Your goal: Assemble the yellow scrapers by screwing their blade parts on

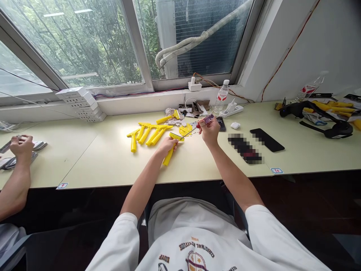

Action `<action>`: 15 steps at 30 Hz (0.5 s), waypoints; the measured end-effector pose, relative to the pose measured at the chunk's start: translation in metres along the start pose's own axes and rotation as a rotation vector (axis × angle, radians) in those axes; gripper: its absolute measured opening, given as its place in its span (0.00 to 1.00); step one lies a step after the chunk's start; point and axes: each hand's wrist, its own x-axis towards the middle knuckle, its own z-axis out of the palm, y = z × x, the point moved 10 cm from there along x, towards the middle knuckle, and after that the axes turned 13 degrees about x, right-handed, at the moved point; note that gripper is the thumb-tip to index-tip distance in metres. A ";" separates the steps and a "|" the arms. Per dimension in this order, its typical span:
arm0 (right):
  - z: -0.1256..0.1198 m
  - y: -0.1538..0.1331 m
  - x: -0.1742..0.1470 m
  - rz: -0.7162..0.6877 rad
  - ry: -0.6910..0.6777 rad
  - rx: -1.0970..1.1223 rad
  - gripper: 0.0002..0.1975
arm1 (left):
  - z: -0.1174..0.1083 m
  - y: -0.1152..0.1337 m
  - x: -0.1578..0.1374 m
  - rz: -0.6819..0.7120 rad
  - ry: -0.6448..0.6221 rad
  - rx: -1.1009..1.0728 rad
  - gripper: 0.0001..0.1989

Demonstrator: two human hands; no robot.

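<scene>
At centre, the left hand [168, 145] grips a yellow tool [168, 156], the right hand [210, 131] a screwdriver [209, 118] angled at its head, seemingly mid-work; whether the matching tools [144, 134] left of centre are finished is unclear

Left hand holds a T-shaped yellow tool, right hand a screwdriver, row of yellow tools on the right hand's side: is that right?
No: in the head view the row of yellow tools lies on the side of the left hand, not the right hand. The T-shaped yellow tool and screwdriver are held as stated.
</scene>
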 end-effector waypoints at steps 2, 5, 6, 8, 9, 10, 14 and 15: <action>0.000 0.000 0.000 0.005 0.005 -0.020 0.29 | -0.001 -0.001 0.000 -0.009 0.001 0.014 0.13; -0.001 0.002 0.000 0.035 0.012 -0.017 0.31 | -0.002 -0.002 0.001 -0.008 0.000 0.019 0.14; -0.001 0.005 0.000 0.054 0.009 -0.001 0.31 | -0.003 -0.002 0.002 -0.002 0.002 0.014 0.14; 0.005 0.013 0.000 0.111 -0.033 0.048 0.32 | -0.003 -0.002 0.003 0.013 0.002 0.004 0.13; 0.011 0.019 0.000 0.146 -0.074 0.073 0.33 | -0.003 -0.002 0.004 0.020 -0.001 -0.003 0.12; 0.017 0.024 -0.002 0.182 -0.124 0.093 0.33 | -0.002 -0.002 0.005 0.026 -0.004 -0.009 0.11; 0.035 0.035 -0.005 0.269 -0.256 0.117 0.35 | -0.002 0.000 0.004 0.026 -0.017 -0.056 0.10; 0.031 0.034 -0.003 0.260 -0.237 0.114 0.35 | -0.002 0.000 0.004 0.011 -0.017 -0.085 0.11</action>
